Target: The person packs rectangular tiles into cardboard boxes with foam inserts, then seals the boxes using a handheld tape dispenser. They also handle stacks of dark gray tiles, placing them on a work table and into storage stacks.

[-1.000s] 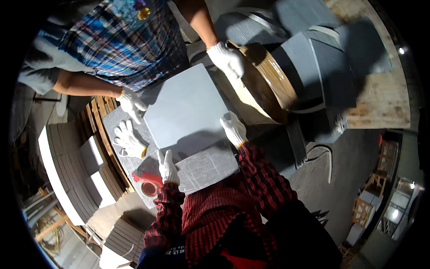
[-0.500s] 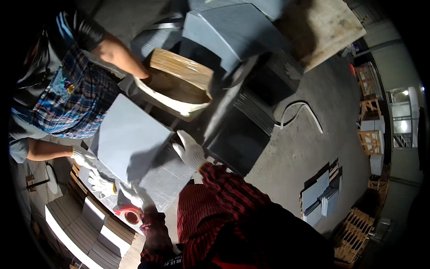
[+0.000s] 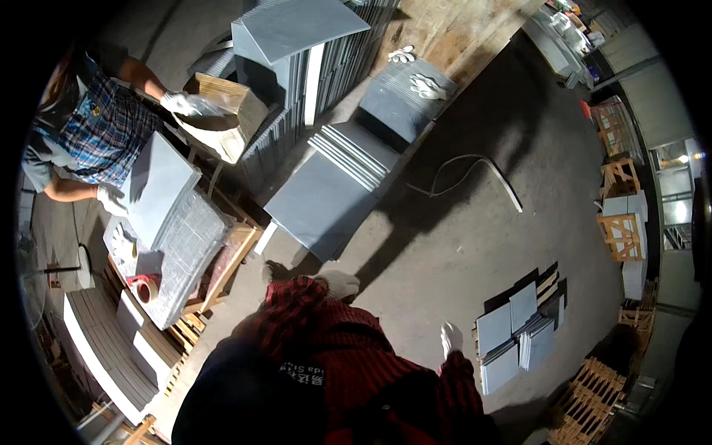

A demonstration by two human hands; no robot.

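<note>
My left hand (image 3: 340, 285), in a white glove, is in front of my body at the near end of the grey slabs (image 3: 319, 200). Its fingers are too hidden to read. Out to the right, over the concrete floor, my gloved right hand (image 3: 451, 339) has its fingers stretched out and nothing in it. At the left, a co-worker's gloved hand (image 3: 178, 102) is at an open cardboard box (image 3: 230, 141), with clear plastic beside it. The co-worker's other hand (image 3: 111, 199) touches the edge of a large grey slab (image 3: 159, 185) on a plastic-wrapped stack (image 3: 196, 237).
A tape roll (image 3: 146, 289) and a loose white glove (image 3: 123, 243) lie on the wrapped stack. More gloves (image 3: 427, 86) rest on upright slabs. A bent strip (image 3: 504, 185) lies on the floor. Stacked slabs (image 3: 493, 334) and wooden pallets (image 3: 589, 397) stand at the right.
My view has swung right, away from the wrapped stack. Both my hands have left its edge. The co-worker's hand, earlier inside the box, now shows at its opening with clear plastic.
</note>
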